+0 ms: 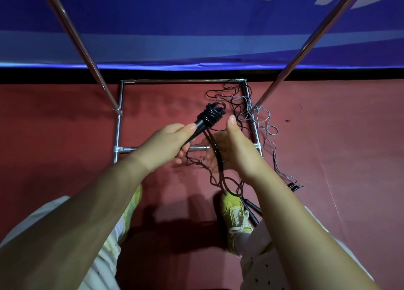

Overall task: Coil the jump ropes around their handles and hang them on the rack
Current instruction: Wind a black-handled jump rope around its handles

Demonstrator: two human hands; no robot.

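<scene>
My left hand [168,143] grips a black jump rope handle [200,125] that points up and to the right. Several turns of black rope [213,112] are wound around its upper end. The loose black rope [220,165] runs down from the coil across the palm of my right hand [231,150], whose fingers curl around it with the thumb raised. Below the hand the rope trails to the floor near my right shoe. The rack's two slanted metal poles [87,56] rise left and right, and its base frame [119,119] lies on the red floor.
A tangle of thin black cord [227,93] and grey rope [265,125] lies over the right side of the rack base. More black handles [253,209] lie beside my yellow-green right shoe [236,215]. A blue banner [196,27] hangs behind the rack.
</scene>
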